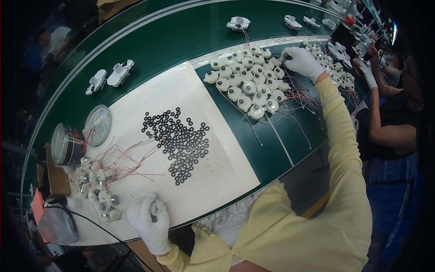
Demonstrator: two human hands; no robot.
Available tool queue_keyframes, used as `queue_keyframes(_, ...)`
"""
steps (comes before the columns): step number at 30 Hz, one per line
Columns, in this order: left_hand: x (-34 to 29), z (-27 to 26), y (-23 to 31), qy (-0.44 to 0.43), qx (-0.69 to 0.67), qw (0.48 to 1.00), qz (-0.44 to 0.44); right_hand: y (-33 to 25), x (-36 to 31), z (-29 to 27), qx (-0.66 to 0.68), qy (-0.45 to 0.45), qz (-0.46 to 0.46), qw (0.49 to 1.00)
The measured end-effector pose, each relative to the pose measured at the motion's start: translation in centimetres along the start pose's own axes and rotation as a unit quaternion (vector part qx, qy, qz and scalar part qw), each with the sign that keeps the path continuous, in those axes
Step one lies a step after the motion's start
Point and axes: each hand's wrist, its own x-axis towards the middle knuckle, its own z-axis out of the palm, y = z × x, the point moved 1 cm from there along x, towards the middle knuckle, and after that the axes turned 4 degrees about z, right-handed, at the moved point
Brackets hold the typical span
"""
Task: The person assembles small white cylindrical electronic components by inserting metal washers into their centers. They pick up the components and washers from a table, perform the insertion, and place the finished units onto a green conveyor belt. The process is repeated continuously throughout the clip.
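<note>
White gloves cover both hands. The left hand (pixel 149 222), low at the near edge of the tabletop (pixel 163 45), is curled shut around one small round motor (pixel 155 208), which shows between thumb and fingers. The right hand (pixel 301 61) reaches far out to the upper right, its fingers closed down on the far edge of a packed cluster of pale round motors (pixel 247 84); exactly which piece it grips is hidden under the glove. The two hands are well apart.

A cream sheet (pixel 217 172) lies on the green surface, with a scatter of small black rings (pixel 179 140) in its middle. At its left a heap of motors with pink wires (pixel 97 186) sits below a round tin (pixel 65 145) — dark-sided, with a red label too blurred to make out — and its lid (pixel 98 124) lying flat just beside it. White plastic housings (pixel 111 77) rest on the green strip beyond. A crumpled clear bag (pixel 56 226) at the lower left is partly cut off, and another person's gloved hand (pixel 367 72) works at the right rim.
</note>
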Motion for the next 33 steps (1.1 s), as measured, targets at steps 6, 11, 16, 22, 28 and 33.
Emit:
queue_keyframes(6,0.2,-0.1,0.1,-0.003,-0.003,1.000,-0.001,-0.5,-0.1,0.3,0.022,-0.009,0.002,1.000)
queue_keyframes(11,0.1,0.0,0.2,0.004,0.005,1.000,-0.001,-1.7,0.0,0.5,-0.012,0.022,0.015,1.000)
queue_keyframes(16,0.1,0.0,0.2,0.006,-0.003,1.000,-0.003,-1.2,0.6,0.9,0.011,0.050,0.014,0.999)
queue_keyframes(22,0.3,0.0,0.2,0.009,-0.002,1.000,0.007,-1.0,2.2,-0.1,0.096,0.098,0.032,0.990)
queue_keyframes(28,0.1,-0.1,0.1,0.006,0.001,1.000,0.000,-1.6,3.8,2.1,0.140,0.017,-0.016,0.990)
queue_keyframes(33,0.1,0.0,-0.1,0.009,0.001,1.000,0.015,-2.3,3.9,1.3,0.070,-0.009,-0.006,0.997)
